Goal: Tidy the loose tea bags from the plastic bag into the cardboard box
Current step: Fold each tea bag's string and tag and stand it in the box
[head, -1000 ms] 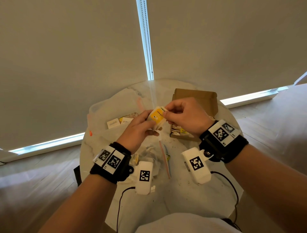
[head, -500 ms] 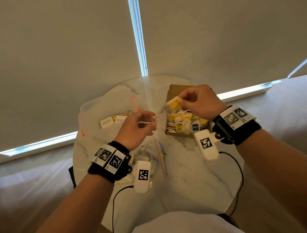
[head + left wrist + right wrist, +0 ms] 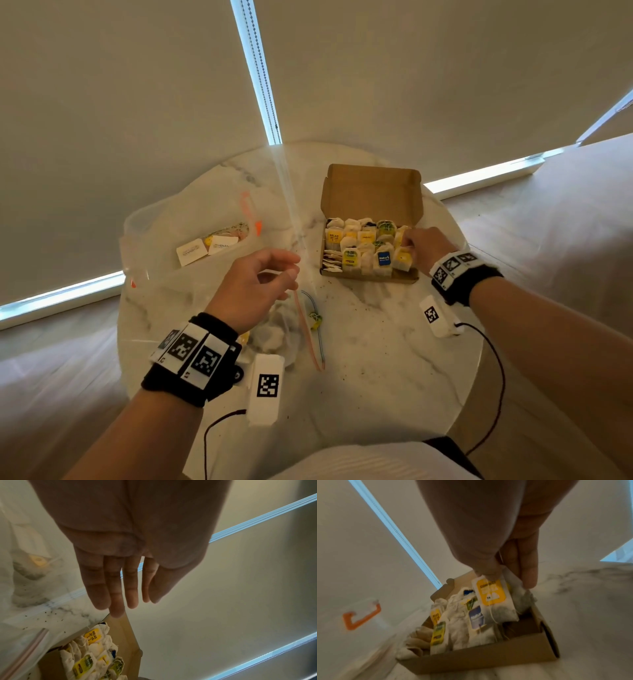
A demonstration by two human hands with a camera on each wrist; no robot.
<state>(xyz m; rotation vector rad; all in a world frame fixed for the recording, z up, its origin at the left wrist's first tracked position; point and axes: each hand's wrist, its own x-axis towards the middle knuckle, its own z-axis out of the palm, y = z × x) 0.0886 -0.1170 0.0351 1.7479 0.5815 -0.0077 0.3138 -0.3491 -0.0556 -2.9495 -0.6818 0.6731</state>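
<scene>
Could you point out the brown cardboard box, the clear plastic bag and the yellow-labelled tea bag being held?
Brown cardboard box (image 3: 371,186), head view, raised lid.
Clear plastic bag (image 3: 164,226), head view, crumpled side.
Yellow-labelled tea bag (image 3: 490,593), right wrist view, label.

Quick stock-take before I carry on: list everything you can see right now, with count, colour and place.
cardboard box: one, brown, lid open, far right of table.
tea bags in the box: many, exact count unclear, white with yellow, green and blue tags, standing in rows.
yellow-tagged tea bag: one, at the box's right end, pinched by the right hand.
plastic bag: one, clear with orange trim, far left, a few packets inside.
zip bag: one, clear, near the left hand, contents unclear.
table: one, round, white marble.
left hand: empty, loosely curled above the table.
right hand: at the box.
</scene>
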